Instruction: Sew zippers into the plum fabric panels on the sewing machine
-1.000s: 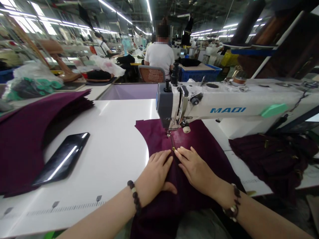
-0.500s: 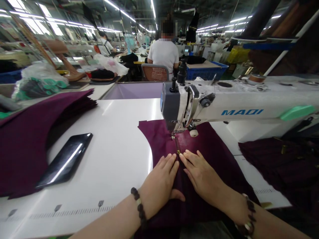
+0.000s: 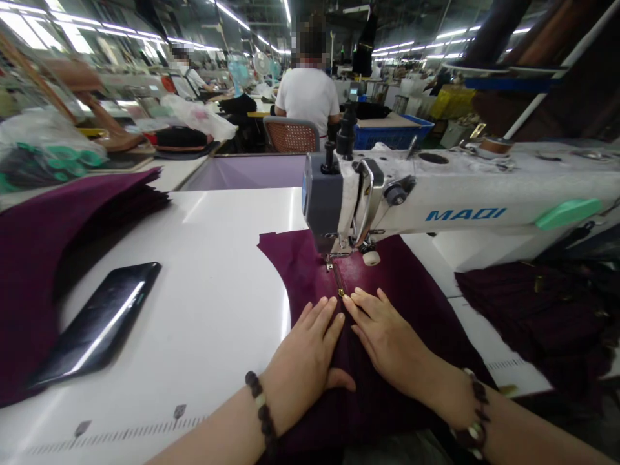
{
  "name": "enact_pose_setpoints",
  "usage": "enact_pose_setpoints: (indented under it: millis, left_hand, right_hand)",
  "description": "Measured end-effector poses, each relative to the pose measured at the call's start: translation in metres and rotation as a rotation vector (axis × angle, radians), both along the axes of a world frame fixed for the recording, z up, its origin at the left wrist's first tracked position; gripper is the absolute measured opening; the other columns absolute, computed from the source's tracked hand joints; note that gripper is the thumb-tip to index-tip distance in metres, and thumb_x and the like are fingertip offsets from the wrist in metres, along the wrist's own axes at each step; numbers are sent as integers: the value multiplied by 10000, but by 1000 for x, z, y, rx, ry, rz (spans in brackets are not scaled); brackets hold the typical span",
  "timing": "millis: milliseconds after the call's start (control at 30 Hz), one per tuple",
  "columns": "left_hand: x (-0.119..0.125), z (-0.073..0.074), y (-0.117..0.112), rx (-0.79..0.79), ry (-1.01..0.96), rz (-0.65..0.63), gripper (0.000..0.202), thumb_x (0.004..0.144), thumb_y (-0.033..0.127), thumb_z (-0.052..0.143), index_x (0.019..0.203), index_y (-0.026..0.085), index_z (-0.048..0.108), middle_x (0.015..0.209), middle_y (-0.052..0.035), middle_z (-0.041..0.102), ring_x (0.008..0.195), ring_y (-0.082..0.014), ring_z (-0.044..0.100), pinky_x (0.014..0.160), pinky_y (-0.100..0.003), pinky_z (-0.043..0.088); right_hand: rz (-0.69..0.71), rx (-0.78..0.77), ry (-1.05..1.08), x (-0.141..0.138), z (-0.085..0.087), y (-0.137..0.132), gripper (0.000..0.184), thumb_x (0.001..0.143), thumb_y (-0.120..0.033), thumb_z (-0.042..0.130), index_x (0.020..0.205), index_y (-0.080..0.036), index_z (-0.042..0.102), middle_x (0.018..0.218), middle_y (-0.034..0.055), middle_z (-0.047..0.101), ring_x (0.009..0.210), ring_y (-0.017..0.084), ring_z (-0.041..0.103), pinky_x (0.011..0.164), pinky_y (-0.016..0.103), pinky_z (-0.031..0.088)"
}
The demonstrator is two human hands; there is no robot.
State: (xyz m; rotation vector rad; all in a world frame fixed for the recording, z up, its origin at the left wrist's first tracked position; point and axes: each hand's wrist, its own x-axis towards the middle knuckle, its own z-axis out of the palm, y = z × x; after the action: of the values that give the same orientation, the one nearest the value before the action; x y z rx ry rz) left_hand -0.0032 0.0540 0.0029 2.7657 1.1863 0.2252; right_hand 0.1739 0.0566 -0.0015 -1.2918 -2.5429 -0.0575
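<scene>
A dark plum fabric piece [image 3: 411, 294] lies on the white table under the head of a white sewing machine [image 3: 436, 194]. A zipper [image 3: 336, 281] runs from the presser foot toward me. My left hand [image 3: 307, 355] lies flat on the fabric just left of the zipper, fingers stretched out. My right hand [image 3: 385, 332] lies flat on the fabric just right of it, fingertips beside the gold zipper pull. Both wrists wear bead bracelets. Neither hand grips anything.
A black phone [image 3: 92, 323] lies on the white table [image 3: 208, 278] at the left, beside a stack of plum fabric [image 3: 53, 226]. More dark fabric [image 3: 533, 303] is heaped at the right. A person in a white shirt [image 3: 307, 97] sits ahead at another station.
Both hands stay flat beside the zipper and have crept slightly toward the presser foot. The view has shifted a little; the phone and stack sit further left in the frame.
</scene>
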Motion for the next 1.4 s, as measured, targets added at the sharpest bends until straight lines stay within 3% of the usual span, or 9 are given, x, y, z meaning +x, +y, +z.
enact_pose_setpoints:
  millis: [433, 800, 1100, 1200, 1333, 1400]
  left_hand:
    - [0, 4, 16, 17, 65, 8, 903, 570, 619, 638, 1231, 33, 452, 1311, -248, 406, 1224, -353, 371, 987, -494, 353]
    - [-2, 8, 40, 8, 67, 17, 878, 594, 594, 639, 1236, 27, 442, 1312, -227, 421, 1223, -341, 379, 1002, -478, 344]
    - [-2, 9, 50, 37, 64, 22, 846, 621, 598, 620, 1216, 17, 464, 1281, -227, 458, 1203, -348, 402, 991, -467, 358]
    - [-3, 9, 50, 42, 73, 29, 838, 643, 586, 616, 1228, 11, 444, 1297, -231, 438, 1225, -340, 376, 1005, -465, 341]
    - [-7, 10, 39, 57, 90, 22, 820, 672, 576, 605, 1239, 12, 424, 1305, -235, 424, 1231, -332, 368, 989, -483, 352]
    - [-9, 11, 28, 80, 90, 10, 812, 668, 580, 608, 1222, 10, 441, 1294, -240, 435, 1218, -336, 386, 974, -490, 369]
  right_hand:
    - [-50, -33, 14, -10, -4, 16, 392, 855, -96, 352, 1228, -26, 452, 1177, 161, 489, 1148, 273, 398, 984, 497, 345]
    - [-53, -57, 106, -19, 0, 42, 369, 860, -115, 379, 1208, -32, 471, 1049, 150, 505, 994, 247, 422, 930, 441, 392]
    - [1, -135, 193, -12, 3, 63, 410, 869, -146, 363, 1258, -39, 436, 1156, 168, 464, 1091, 249, 397, 975, 425, 364]
    - [29, -200, 245, -4, 6, 55, 438, 863, -178, 403, 1287, -70, 391, 1236, 146, 437, 1160, 220, 381, 1002, 400, 355]
    - [-85, -138, 73, 1, 5, 20, 466, 849, -258, 455, 1288, -115, 390, 1329, 131, 378, 1239, 281, 309, 985, 610, 247]
    - [-64, -134, 8, 3, 4, 6, 482, 857, -241, 432, 1320, -141, 344, 1366, 103, 338, 1266, 261, 278, 983, 632, 218]
